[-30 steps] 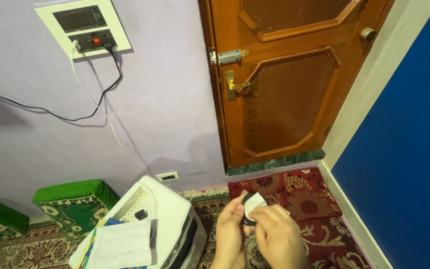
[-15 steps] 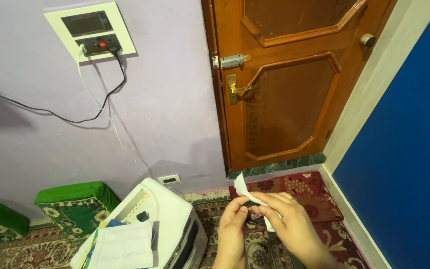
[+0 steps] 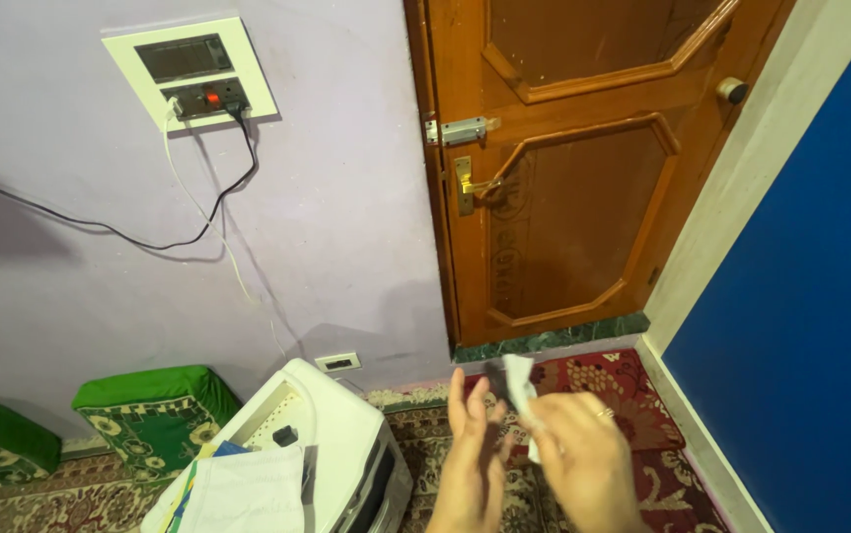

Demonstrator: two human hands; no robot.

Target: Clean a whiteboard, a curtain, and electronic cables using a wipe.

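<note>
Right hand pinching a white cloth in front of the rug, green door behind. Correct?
Not quite: the door is brown wood, not green. The head view shows it. The right hand does pinch the white cloth over the red patterned rug.

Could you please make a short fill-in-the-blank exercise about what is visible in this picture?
1. The right hand holds a small piece of ____ cloth.
2. The wooden door is ____.
3. Beside the white machine, the cushion is ____.

Missing words: white; closed; green
</note>
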